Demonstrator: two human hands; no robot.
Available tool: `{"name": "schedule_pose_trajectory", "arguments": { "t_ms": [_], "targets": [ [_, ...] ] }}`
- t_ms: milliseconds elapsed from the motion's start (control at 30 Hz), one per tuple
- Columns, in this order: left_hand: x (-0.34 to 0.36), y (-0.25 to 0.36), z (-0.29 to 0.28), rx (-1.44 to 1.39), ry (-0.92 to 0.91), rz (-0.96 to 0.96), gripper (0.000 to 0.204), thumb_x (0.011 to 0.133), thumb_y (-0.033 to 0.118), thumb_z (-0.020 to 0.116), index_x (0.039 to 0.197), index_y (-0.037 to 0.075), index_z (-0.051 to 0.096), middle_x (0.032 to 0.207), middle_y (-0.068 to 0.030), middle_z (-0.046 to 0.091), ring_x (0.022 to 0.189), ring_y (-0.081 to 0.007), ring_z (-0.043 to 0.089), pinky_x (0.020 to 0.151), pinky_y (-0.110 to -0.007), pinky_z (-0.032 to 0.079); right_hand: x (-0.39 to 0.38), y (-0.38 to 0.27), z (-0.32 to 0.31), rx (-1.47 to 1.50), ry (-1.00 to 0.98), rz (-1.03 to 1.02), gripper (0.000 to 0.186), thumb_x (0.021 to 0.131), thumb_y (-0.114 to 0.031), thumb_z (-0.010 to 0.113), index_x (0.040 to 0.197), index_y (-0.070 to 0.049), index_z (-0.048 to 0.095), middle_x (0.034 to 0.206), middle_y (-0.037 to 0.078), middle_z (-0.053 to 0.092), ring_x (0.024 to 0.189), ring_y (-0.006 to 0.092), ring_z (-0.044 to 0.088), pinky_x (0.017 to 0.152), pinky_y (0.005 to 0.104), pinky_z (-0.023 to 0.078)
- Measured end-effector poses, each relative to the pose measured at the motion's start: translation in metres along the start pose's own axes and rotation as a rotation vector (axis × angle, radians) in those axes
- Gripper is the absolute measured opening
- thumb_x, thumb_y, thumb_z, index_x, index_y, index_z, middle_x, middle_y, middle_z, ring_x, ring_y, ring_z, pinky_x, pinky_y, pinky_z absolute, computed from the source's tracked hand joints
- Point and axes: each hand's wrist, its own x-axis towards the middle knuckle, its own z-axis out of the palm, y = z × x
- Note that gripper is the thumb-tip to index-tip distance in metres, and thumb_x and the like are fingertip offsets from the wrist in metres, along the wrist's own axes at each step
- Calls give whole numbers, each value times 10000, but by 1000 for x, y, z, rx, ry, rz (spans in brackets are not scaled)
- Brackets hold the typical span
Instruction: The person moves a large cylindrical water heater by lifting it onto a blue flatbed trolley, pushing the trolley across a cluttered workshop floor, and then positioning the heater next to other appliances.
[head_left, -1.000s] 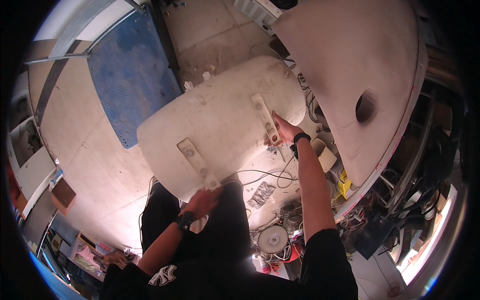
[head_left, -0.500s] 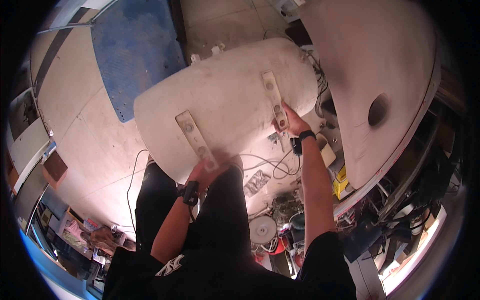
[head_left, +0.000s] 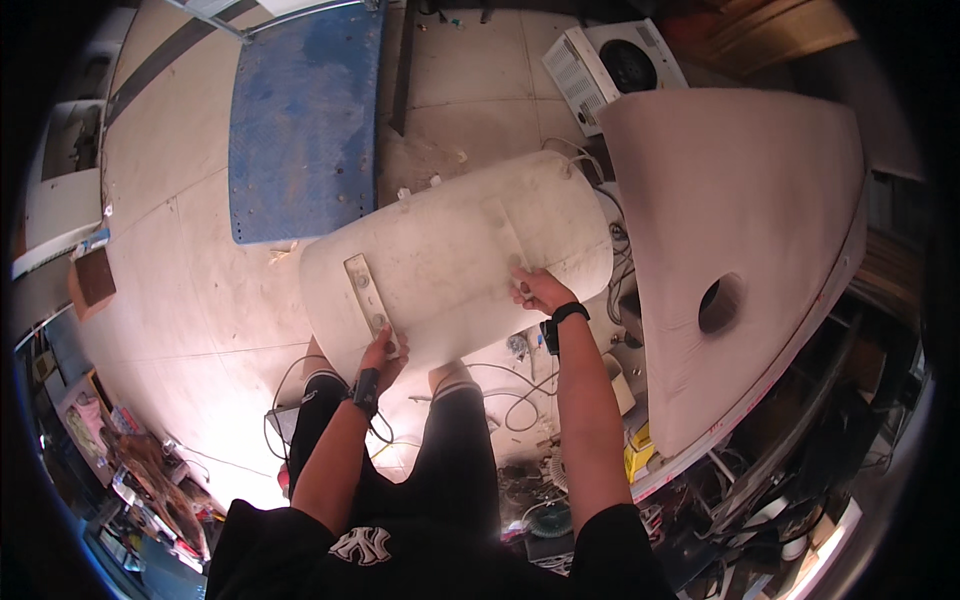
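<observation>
A large off-white cylindrical tank [head_left: 450, 250] lies on its side across the floor in front of my knees. Two strip-like mounting brackets run across its upper face. The left bracket [head_left: 362, 285] shows plainly, with round fixings along it, and my left hand [head_left: 385, 352] pinches its lower end. The right bracket [head_left: 507, 228] is faint against the tank's surface. At the lower end of that strip, my right hand [head_left: 545, 290] has its fingers curled round it, hiding the tip.
A blue metal plate [head_left: 300, 130] lies beyond the tank. To the right stands a big fabric-covered panel [head_left: 740, 230] with a hole, and behind it a white appliance [head_left: 612, 70]. Loose cables [head_left: 530, 405] and a yellow box [head_left: 638, 450] lie near my right leg, beside piled clutter.
The view has shifted, so the tank sits lower and looks smaller. The right bracket looks fainter. My right hand's fingers are now more curled; my left hand stays at the left bracket's lower end.
</observation>
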Motion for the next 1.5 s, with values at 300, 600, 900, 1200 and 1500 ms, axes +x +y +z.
{"name": "schedule_pose_trajectory", "arguments": {
  "t_ms": [300, 600, 900, 1200, 1500],
  "targets": [
    [-12, 7, -27, -55, 9, -92, 274, 908, 338, 630, 872, 109, 484, 802, -56, 557, 728, -195, 548, 615, -281, 446, -1, 31, 17, 41, 69, 0, 249, 911, -277, 617, 904, -57, 500, 718, 64, 574, 587, 139, 541, 428, 216, 347],
    [-92, 61, -57, -92, -179, -237, 304, 938, 313, 577, 923, 65, 402, 824, -103, 526, 733, -211, 530, 576, -272, 434, -145, 24, 110, 166, 143, -8, 245, 941, -286, 580, 893, -57, 509, 665, 40, 512, 586, 138, 507, 432, 212, 320],
    [-94, 133, -69, -60, 84, -389, 378, 902, 229, 641, 1063, 46, 353, 900, -119, 491, 778, -247, 584, 535, -284, 477, -165, 72, 166, -23, 160, -156, 278, 958, -336, 538, 902, -64, 537, 794, 60, 573, 701, 153, 554, 491, 216, 361],
    [-156, 217, -129, -22, -244, -227, 351, 929, 254, 597, 941, 53, 310, 831, -138, 507, 673, -207, 508, 490, -267, 389, -176, -1, 281, 163, 76, -69, 260, 919, -350, 592, 902, -95, 546, 760, 26, 554, 723, 146, 556, 528, 236, 370],
    [-168, 340, -95, -313, -32, -68, 393, 878, 289, 668, 894, 54, 353, 858, -142, 561, 686, -217, 551, 497, -275, 416, -148, -183, 383, -181, 87, -274, 249, 938, -329, 560, 965, -81, 564, 802, 39, 573, 724, 149, 576, 536, 235, 393]
  ]
}}
